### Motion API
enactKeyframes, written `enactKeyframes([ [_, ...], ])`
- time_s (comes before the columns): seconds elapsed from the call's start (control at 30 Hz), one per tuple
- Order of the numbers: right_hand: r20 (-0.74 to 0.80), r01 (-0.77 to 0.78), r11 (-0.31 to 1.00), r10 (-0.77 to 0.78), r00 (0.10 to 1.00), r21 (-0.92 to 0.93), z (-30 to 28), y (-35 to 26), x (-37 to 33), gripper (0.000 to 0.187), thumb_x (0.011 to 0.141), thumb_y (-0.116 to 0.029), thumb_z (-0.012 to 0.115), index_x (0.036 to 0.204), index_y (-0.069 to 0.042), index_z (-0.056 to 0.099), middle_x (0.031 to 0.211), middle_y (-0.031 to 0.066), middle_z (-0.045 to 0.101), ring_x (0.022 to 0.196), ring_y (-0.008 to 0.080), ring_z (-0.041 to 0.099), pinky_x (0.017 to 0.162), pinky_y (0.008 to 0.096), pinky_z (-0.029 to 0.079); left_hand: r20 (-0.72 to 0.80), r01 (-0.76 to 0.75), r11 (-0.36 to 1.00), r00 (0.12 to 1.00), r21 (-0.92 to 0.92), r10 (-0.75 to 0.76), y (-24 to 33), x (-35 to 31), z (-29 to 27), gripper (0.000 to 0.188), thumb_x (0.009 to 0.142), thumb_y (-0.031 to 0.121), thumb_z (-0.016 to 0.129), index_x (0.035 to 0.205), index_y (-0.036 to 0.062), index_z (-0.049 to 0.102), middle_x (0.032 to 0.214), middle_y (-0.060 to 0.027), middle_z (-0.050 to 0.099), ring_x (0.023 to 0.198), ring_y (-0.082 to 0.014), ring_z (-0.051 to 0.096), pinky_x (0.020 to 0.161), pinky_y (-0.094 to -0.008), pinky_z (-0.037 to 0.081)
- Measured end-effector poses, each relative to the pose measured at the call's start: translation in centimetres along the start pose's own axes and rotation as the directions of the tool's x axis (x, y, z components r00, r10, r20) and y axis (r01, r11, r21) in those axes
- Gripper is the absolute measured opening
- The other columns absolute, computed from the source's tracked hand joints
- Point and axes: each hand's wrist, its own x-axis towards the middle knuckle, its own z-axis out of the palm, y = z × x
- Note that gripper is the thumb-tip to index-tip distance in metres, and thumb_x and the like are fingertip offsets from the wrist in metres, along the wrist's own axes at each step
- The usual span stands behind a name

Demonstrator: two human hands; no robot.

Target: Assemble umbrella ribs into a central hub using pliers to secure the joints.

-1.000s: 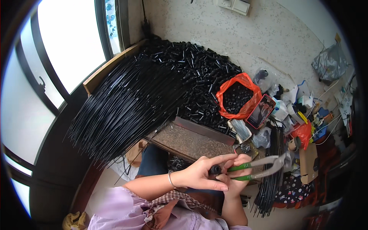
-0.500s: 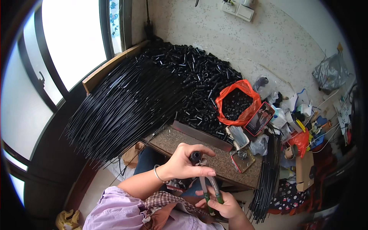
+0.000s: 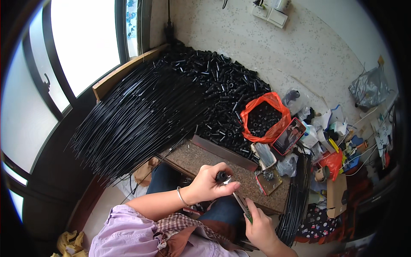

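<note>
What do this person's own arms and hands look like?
The ungloved left hand has a plain silver bangle at its wrist; the ungloved right hand shows none. The left sleeve is pale lilac and ends well above the wrist; the right sleeve is out of view.

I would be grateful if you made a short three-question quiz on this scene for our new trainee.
1. What does the left hand hold, and what does the right hand hold?
2. True or false: a silver bangle is worn on the left wrist.
3. What lies in the open orange bag?
a) white cloths
b) small black parts
c) yellow cables

Key:
1. The left holds a black tubular part; the right holds green-handled pliers.
2. True.
3. b
</note>
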Motion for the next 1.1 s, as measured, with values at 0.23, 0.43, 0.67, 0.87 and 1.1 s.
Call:
enactKeyframes([
  [0.23,0.068,-0.121,0.662,0.105,0.992,0.740,2.9,-1.3,-0.2,0.039,0.086,-0.008,0.052,0.123,0.003,0.044,0.081,0.0080,0.061,0.065,0.0115,0.059,0.062,0.0263,0.049,0.037,-0.024,0.997,0.999,-0.078,0.027,2.7,0.8,-1.0,0.032,0.064,0.023,0.078,0.077,0.0027,0.057,0.053,0.0004,0.051,0.047,-0.0036,0.047,0.043,-0.0190,0.033],
  [0.43,-0.151,0.062,0.881,0.011,0.988,0.468,3.9,-1.8,0.5,0.041,0.085,-0.008,0.054,0.124,0.003,0.043,0.073,0.0042,0.057,0.058,0.0102,0.056,0.056,0.0253,0.047,-0.005,-0.004,0.986,1.000,-0.168,0.003,2.4,0.2,-1.2,0.025,0.066,0.019,0.075,0.074,0.0038,0.057,0.060,0.0009,0.053,0.051,-0.0033,0.044,0.046,-0.0183,0.033],
  [0.67,-0.030,-0.018,0.741,0.051,0.998,0.671,3.8,-0.9,0.8,0.023,0.084,-0.005,0.054,0.105,0.005,0.051,0.066,0.0025,0.057,0.052,0.0089,0.054,0.050,0.0226,0.045,-0.005,0.006,0.984,1.000,-0.177,-0.007,2.7,0.5,-1.0,0.022,0.070,0.017,0.071,0.082,0.0023,0.058,0.060,0.0013,0.053,0.050,-0.0039,0.042,0.046,-0.0188,0.032],
  [0.87,-0.149,-0.112,0.916,0.182,0.972,0.385,5.8,7.0,3.4,0.039,0.080,-0.030,0.063,0.100,0.002,0.057,0.087,0.0138,0.054,0.083,0.0272,0.056,0.073,0.0351,0.044,0.081,0.215,0.932,0.976,-0.291,-0.200,3.3,0.5,-1.2,0.028,0.085,0.019,0.058,0.103,-0.0011,0.057,0.062,0.0052,0.051,0.055,-0.0012,0.041,0.050,-0.0177,0.031],
  [1.1,-0.234,-0.367,0.919,0.328,0.915,-0.147,11.8,12.1,2.9,0.043,0.077,-0.041,0.062,0.091,-0.002,0.052,0.093,0.0139,0.050,0.091,0.0316,0.053,0.076,0.0400,0.046,0.153,0.224,0.925,0.971,-0.307,-0.184,2.5,-0.7,-1.0,0.038,0.084,0.031,0.058,0.094,-0.0056,0.059,0.059,0.0037,0.046,0.052,-0.0031,0.038,0.048,-0.0182,0.028],
])
